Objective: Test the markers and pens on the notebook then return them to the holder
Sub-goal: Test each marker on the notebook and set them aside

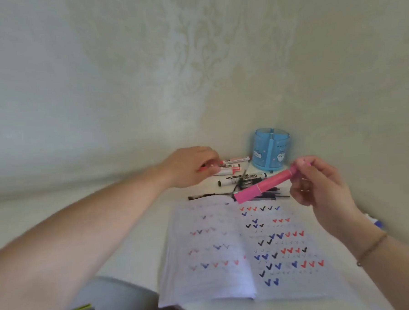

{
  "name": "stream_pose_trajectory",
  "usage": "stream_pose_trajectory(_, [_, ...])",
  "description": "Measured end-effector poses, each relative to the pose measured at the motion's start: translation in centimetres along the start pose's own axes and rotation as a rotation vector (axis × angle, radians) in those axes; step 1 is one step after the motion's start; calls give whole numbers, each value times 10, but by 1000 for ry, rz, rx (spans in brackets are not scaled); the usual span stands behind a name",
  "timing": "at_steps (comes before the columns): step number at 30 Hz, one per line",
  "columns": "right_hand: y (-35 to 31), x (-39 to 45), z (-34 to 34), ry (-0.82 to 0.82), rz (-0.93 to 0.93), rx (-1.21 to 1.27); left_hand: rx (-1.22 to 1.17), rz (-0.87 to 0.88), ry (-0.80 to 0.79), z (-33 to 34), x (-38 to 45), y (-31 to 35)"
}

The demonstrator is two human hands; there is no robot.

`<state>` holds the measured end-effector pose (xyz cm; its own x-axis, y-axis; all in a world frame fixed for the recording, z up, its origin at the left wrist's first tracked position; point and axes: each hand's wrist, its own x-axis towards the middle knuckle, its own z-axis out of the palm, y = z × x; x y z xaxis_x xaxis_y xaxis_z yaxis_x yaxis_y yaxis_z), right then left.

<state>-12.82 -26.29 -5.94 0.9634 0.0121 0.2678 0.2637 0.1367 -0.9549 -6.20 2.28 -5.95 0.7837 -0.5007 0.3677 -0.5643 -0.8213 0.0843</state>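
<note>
Pink marker [264, 186] sits pinched in my right hand [318, 184] above the notebook [228, 272]; my blurred left hand [190, 166] curls over red pens [234, 161], grip unclear.

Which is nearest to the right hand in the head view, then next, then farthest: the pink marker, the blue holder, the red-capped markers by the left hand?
1. Pink marker: gripped in the right hand.
2. Blue holder: behind the hand, by the wall.
3. Red-capped markers: farther left, at the left hand.
</note>
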Motion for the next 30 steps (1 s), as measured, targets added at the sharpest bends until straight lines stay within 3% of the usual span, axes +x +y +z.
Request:
stream_pose_trajectory(2, [-10,-4,30,-68,-14,43,190,-15,-60,-22,-16,-25])
stream_pose_trajectory(6, [-21,-24,99,-260,-45,122,108,-164,99,-57,-82,-30])
stream_pose_trajectory(9, [-18,-44,150,-430,-34,102,100,-182,164,-76,-166,-28])
stream_pose_trajectory(15, [-1,-98,249,-777,-65,-137,74,-444,215,-107,-355,-11])
stream_pose_trajectory(19, [16,-133,295,-934,-106,-281,131,-561,190,-119,-440,4])
stream_pose_trajectory(25, [35,-155,324,-1073,-139,-555,133,-650,237,-125,-475,10])
stream_pose_trajectory(30, [22,-151,312,-1016,-121,-459,86,-619,272,-123,-450,7])
